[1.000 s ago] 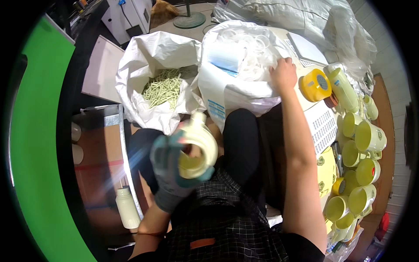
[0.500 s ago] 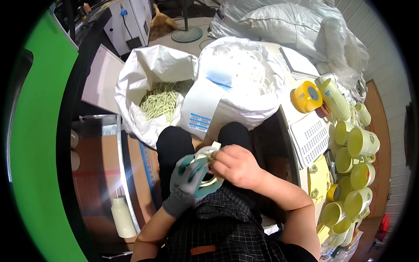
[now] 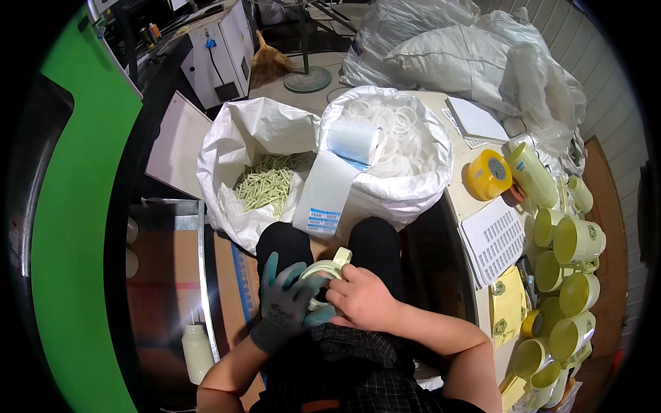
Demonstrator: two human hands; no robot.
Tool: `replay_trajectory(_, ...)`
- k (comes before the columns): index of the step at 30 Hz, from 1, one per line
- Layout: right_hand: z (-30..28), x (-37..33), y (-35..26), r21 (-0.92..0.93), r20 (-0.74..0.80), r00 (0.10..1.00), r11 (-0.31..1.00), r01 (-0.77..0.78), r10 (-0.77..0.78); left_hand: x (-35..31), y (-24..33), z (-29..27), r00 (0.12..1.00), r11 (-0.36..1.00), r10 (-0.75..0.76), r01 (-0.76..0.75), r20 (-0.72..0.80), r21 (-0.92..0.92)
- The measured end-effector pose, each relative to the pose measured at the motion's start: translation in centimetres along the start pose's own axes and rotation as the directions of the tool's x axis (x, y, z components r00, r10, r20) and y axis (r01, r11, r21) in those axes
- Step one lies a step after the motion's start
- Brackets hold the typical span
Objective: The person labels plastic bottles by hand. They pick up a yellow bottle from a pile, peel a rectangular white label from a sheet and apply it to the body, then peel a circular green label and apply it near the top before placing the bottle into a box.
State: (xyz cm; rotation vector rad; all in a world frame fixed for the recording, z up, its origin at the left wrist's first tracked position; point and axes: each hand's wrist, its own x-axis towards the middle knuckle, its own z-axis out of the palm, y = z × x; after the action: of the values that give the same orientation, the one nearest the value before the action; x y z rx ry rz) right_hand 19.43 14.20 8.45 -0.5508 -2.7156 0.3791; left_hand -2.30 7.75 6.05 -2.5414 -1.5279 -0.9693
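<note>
Over my lap is a pale green round lid point(image 3: 342, 256) with a loop handle at its far right side. My left hand point(image 3: 286, 303), in a grey and green glove, holds it from the left, some fingers stretched out and others over the rim. The thumb lies along the near edge. My bare right hand point(image 3: 361, 296) grips the lid from the right, fingers bent in toward its middle. These fingers hide much of the lid, and I cannot tell whether they pinch a small part.
Ahead stand a white sack point(image 3: 227, 155) of thin pale green sticks and another sack point(image 3: 406, 184) of clear rings with a label roll point(image 3: 351, 141). On the right table are yellow tape point(image 3: 487, 175), label sheets point(image 3: 490, 241) and several green cups point(image 3: 578, 239). A bottle point(image 3: 197, 354) stands lower left.
My left fingers have loosened and spread from their curl round the lid. The right hand stays on it. The whole view has shifted, so things appear lower.
</note>
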Motion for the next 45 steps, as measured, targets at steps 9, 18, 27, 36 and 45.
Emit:
replay_trajectory(9, 1.4, -0.4, 0.9, -0.04, -0.151, 0.987, 0.998, 0.052, -0.058, 3.8, 1.7, -1.0, 0.971, 0.961, -0.145, 0.093, 0.188, 0.26)
replay_trajectory(18, 1.1, -1.2, 0.0, 0.006, -0.149, 0.988, 0.999, 0.042, -0.041, 4.6, -0.5, -0.1, 0.941, 0.994, -0.098, 0.076, 0.325, 0.08)
replay_trajectory(27, 0.2, -1.6, 1.7, 0.236, -0.291, 0.953, 0.972, -0.016, 0.086, 9.0, -3.3, -1.1, 0.911, 0.993, 0.109, -0.084, 0.397, -0.079)
replay_trajectory(36, 5.3, 3.2, 11.8, 0.878, 0.022, 0.561, 0.252, -0.407, 0.827, 12.0, -18.1, 9.4, 0.739, 0.341, -0.251, 0.672, 0.626, -0.657)
replay_trajectory(45, 7.0, 8.6, 10.0, 0.988, 0.001, 0.635, 0.097, -0.12, 0.773, 9.9, -14.4, 3.8, 0.994, 0.986, -0.097, 0.09, -0.047, -0.142)
